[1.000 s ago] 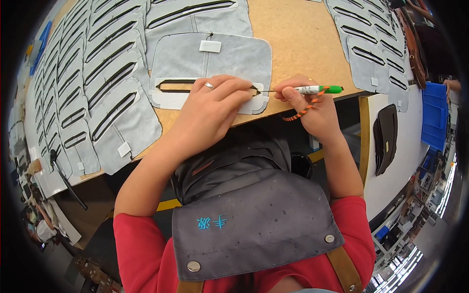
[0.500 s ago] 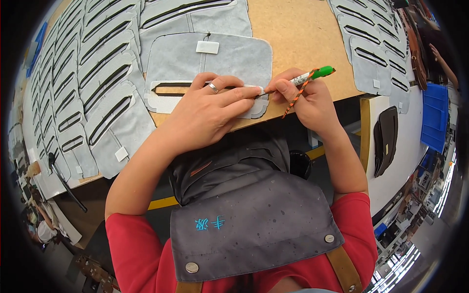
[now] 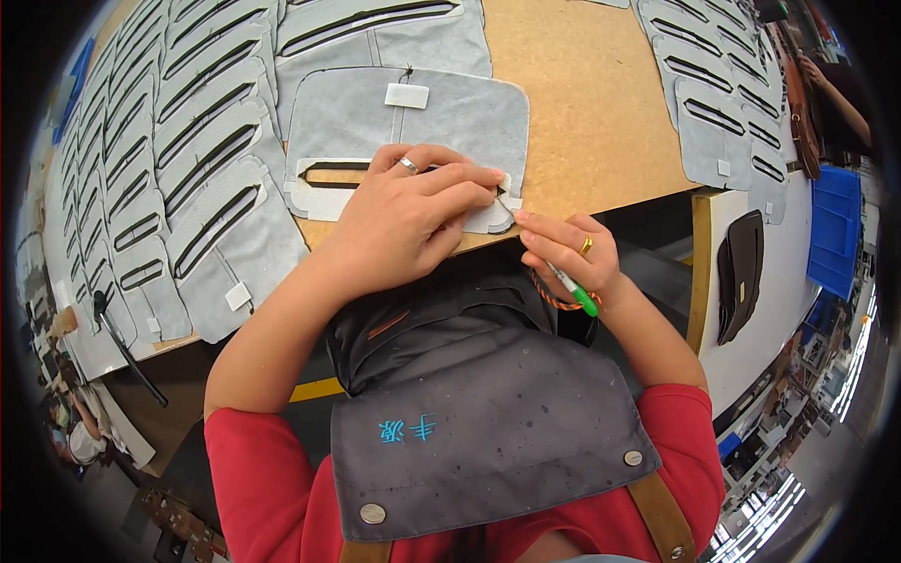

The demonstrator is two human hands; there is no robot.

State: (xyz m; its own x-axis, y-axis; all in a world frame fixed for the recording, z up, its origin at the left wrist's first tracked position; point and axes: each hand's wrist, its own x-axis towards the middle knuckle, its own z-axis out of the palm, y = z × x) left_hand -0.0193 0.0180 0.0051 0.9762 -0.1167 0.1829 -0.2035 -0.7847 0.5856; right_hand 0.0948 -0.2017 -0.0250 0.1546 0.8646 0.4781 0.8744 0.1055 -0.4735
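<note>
A grey panel [image 3: 407, 131] lies at the board's front edge. It has a pale tab near the top and a white strip with a dark-lined slot along the bottom. My left hand [image 3: 413, 216] rests over the strip, fingers slightly bent and apart, fingertips pressing beside the slot's right end. My right hand [image 3: 572, 258] grips a white pen-like tool with a green end [image 3: 580, 298] and an orange-black cord. Its thin tip angles up-left to that slot end, close to my left fingertips. The exact contact is too small to tell.
Similar slotted grey panels [image 3: 202, 225] overlap across the left and far right of the tan board [image 3: 587, 113]. At right are a dark flat piece [image 3: 740, 277], a blue crate [image 3: 831, 230] and another person's hand [image 3: 815, 75]. A black rod [image 3: 131, 352] is at the lower left.
My right hand has swung down toward me, turning the tool from nearly level to steeply angled, green end now low. My left hand stays on the panel, which has shifted slightly.
</note>
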